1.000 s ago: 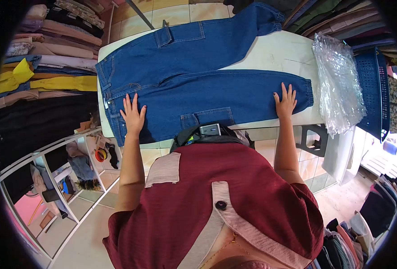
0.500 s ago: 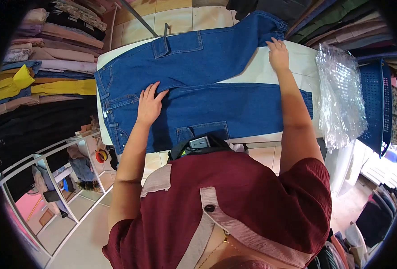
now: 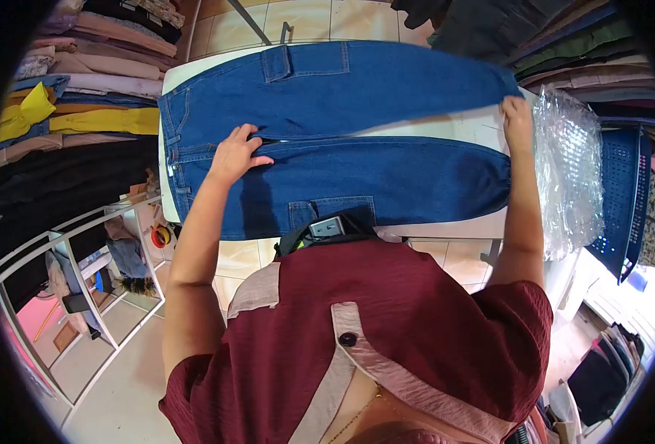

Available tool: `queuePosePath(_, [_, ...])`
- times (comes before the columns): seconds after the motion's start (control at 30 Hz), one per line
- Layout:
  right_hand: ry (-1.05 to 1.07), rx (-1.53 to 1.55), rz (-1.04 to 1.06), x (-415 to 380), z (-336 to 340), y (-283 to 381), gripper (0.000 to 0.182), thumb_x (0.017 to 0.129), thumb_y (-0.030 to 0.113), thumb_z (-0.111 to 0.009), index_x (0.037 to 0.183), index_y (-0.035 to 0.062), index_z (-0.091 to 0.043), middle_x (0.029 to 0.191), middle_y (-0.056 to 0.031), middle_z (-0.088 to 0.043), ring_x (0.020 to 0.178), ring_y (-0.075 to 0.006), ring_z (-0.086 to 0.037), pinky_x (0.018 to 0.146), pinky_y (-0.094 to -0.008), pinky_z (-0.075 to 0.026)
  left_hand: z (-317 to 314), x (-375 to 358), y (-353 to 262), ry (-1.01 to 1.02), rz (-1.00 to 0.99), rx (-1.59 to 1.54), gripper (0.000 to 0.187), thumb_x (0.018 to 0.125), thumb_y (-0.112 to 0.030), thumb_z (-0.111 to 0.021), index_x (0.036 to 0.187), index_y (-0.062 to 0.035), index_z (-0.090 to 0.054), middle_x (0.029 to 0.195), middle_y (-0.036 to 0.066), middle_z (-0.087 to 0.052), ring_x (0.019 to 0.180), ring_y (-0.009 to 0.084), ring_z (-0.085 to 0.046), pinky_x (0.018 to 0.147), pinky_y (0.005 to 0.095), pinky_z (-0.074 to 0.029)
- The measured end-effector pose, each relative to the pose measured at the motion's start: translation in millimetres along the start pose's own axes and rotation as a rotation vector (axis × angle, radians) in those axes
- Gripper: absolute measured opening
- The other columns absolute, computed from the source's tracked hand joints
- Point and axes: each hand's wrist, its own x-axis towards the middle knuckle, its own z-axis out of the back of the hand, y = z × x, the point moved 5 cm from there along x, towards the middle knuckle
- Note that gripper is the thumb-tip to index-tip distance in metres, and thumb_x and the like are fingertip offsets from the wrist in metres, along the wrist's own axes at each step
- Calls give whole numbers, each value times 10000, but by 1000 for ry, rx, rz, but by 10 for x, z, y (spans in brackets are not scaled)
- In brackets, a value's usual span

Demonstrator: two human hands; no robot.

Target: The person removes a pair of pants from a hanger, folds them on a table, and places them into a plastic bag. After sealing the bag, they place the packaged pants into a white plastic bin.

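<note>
Blue cargo jeans (image 3: 357, 126) spread flat on white table (image 3: 453, 126), waist to left. Left hand (image 3: 235, 154) open, pressing crotch seam as anchor. Right hand (image 3: 517, 122) pinching far leg's cuff, holding leg taut & straight beside bubble wrap (image 3: 568, 163).

We had barely any bare table (image 3: 446, 127) left, just a wedge between the two legs of the jeans (image 3: 357, 89) where hands could slide in. The plastic bags (image 3: 568, 170) crowded the right end, with a blue basket (image 3: 623, 185) just past them. Stacked clothes (image 3: 83, 81) walled off the left.
</note>
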Motion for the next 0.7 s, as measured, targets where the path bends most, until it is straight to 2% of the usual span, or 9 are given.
queuePosePath(0.07, [94, -2, 64, -251, 62, 83, 135, 702, -10, -547, 787, 55, -631, 919, -90, -595, 894, -298, -550, 799, -385, -457, 52, -27, 86, -8, -77, -196, 378, 639, -370, -774, 842, -75, -653, 973, 63, -596, 786, 279, -630, 694, 385, -526])
queuePosePath(0.23, [342, 104, 60, -754, 80, 243, 163, 691, 88, -658, 847, 43, -658, 1014, -108, -578, 983, -301, -530, 855, -402, -438, 93, -109, 250, 31, 149, -201, 400, 667, -358, -770, 895, -84, -588, 960, 68, -635, 841, 281, -638, 724, 380, -530])
queuePosePath(0.3, [362, 136, -9, -785, 120, 376, 275, 656, 168, -745, 874, 27, -655, 1075, -124, -558, 1018, -314, -513, 873, -407, -422, 120, -205, 268, -269, 113, -417, 426, 680, -334, -781, 984, -99, -597, 983, 85, -635, 822, 307, -627, 742, 377, -526])
queuePosePath(0.33, [355, 150, 5, -797, 62, 390, 275, 656, 168, -745, 874, 27, -655, 1075, -124, -558, 1018, -314, -513, 873, -407, -422, 136, -245, 271, -128, 225, -471, 507, 682, -314, -791, 1085, -80, -591, 1027, 121, -629, 892, 331, -610, 813, 383, -506])
queuePosePath(0.37, [353, 106, -34, -822, 10, 354, 301, 654, 178, -758, 890, 22, -654, 1089, -128, -554, 1019, -320, -511, 879, -404, -419, 124, -300, 339, -133, 234, -462, 507, 682, -314, -791, 1085, -80, -591, 1027, 121, -629, 892, 331, -610, 813, 383, -506])
queuePosePath(0.43, [346, 58, -75, -823, -41, 338, 327, 652, 188, -771, 905, 18, -653, 1102, -132, -550, 1021, -325, -509, 884, -401, -415, 29, -342, 333, -145, -24, -259, 586, 669, -300, -798, 1141, -34, -577, 1048, 155, -623, 969, 347, -588, 869, 402, -477])
queuePosePath(0.47, [347, 53, -92, -810, -64, 335, 325, 641, 184, -777, 893, 21, -653, 1096, -126, -555, 1026, -324, -507, 888, -400, -412, -46, -370, 380, -113, 1, -264, 615, 665, -294, -797, 1149, 5, -565, 1041, 167, -623, 1018, 347, -567, 910, 404, -450])
queuePosePath(0.6, [416, 93, -76, -753, -109, 231, 311, 600, 165, -799, 838, 37, -645, 1035, -113, -574, 1027, -314, -503, 883, -398, -410, -147, -412, 489, -206, 48, -267, 547, 666, -302, -795, 1084, -19, -586, 993, 166, -622, 955, 350, -584, 855, 402, -473])
queuePosePath(0.7, [407, 184, -102, -599, 71, 151, 298, 572, 145, -810, 773, 46, -614, 959, -102, -577, 992, -307, -509, 855, -397, -419, -90, -336, 538, -192, 173, -271, 453, 669, -322, -797, 954, -35, -593, 894, 153, -632, 843, 338, -618, 735, 395, -506])
